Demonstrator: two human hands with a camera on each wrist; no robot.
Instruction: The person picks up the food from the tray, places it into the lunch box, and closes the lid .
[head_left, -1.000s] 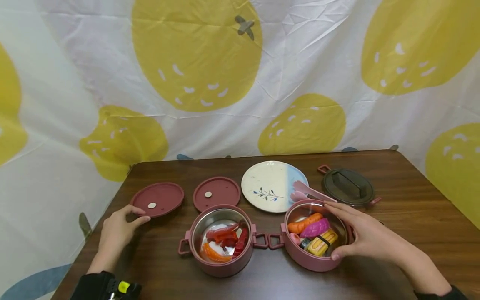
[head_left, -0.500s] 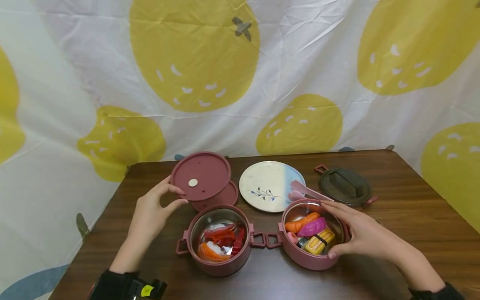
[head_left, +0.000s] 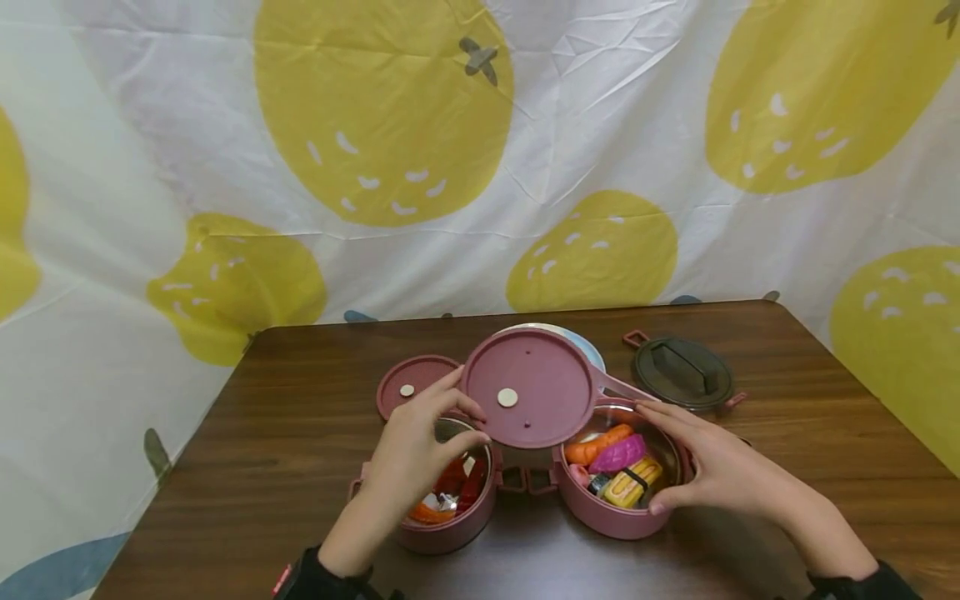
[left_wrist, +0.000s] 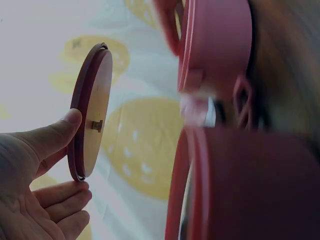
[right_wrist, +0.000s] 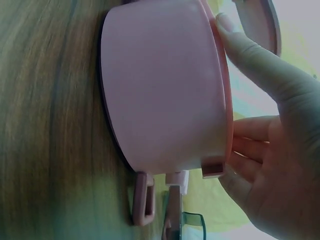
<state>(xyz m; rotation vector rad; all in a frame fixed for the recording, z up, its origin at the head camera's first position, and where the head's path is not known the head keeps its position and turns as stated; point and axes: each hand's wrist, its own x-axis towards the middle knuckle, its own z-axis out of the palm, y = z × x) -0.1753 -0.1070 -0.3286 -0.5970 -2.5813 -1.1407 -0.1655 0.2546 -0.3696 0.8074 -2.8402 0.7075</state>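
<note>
My left hand (head_left: 416, 442) pinches the edge of a round dusky-pink lid (head_left: 551, 375) with a pale dot, between thumb and fingers. The lid is tilted in the air, above and between two pink pots. My right hand (head_left: 723, 454) rests on the rim of the right pot (head_left: 611, 523), thumb and fingers spread along it. Inside that pot lie toy foods: an orange piece (head_left: 596, 446), a purple one (head_left: 618, 454) and a yellow block with a black band (head_left: 633, 483). The left pot (head_left: 450, 540), partly hidden behind my left hand, contains red and orange toy pieces (head_left: 427, 512).
A second pink lid (head_left: 393, 392) lies behind the left pot. The white-and-blue plate (head_left: 588, 343) behind the raised lid is mostly covered by it. At the back right sits a dark-lidded pan (head_left: 686, 375) with pink handles. A patterned cloth (head_left: 420, 267) hangs beyond the brown table (head_left: 300, 417).
My left hand has lifted the lid from the table's left side and carried it rightward, past the second lid, to between the pots. My right hand has stayed at the right pot's rim.
</note>
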